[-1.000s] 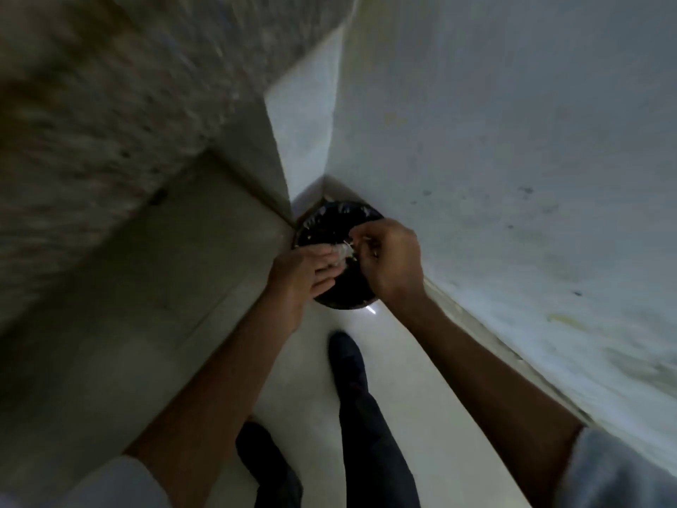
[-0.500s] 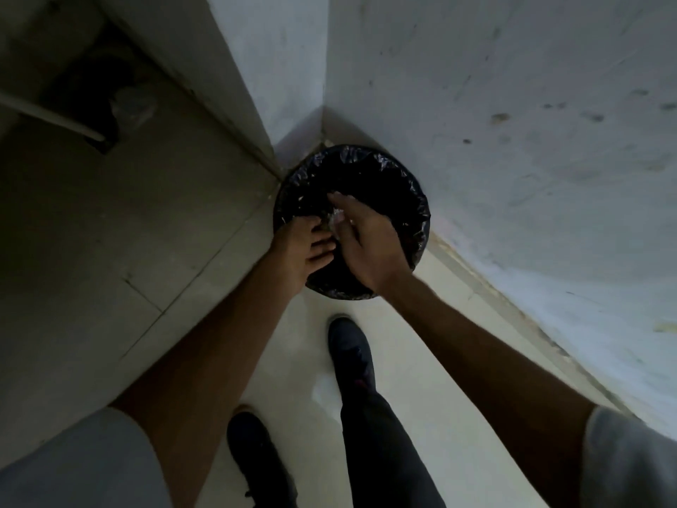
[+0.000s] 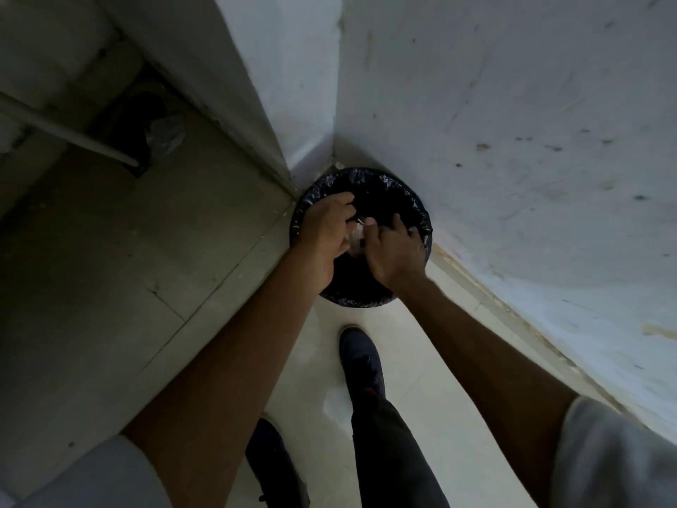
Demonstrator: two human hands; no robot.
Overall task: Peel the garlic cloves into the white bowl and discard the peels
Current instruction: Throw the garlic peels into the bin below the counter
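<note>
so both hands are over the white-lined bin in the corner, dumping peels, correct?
No: the bin is black-lined, not white-lined. The head view shows the left hand and right hand over it in the corner, pale peels between them.

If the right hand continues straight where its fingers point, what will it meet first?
The right hand would probably meet the round bin's black plastic liner near the far rim; depth unclear.

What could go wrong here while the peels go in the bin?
1. The left hand holding the pale peels overlaps the left rim of the black-lined bin, so light scraps could drop outside it onto the floor near the shoe.
2. Bits may cling to the right hand brushing at them.
3. The light is dim, so strays would be hard to spot.
</note>
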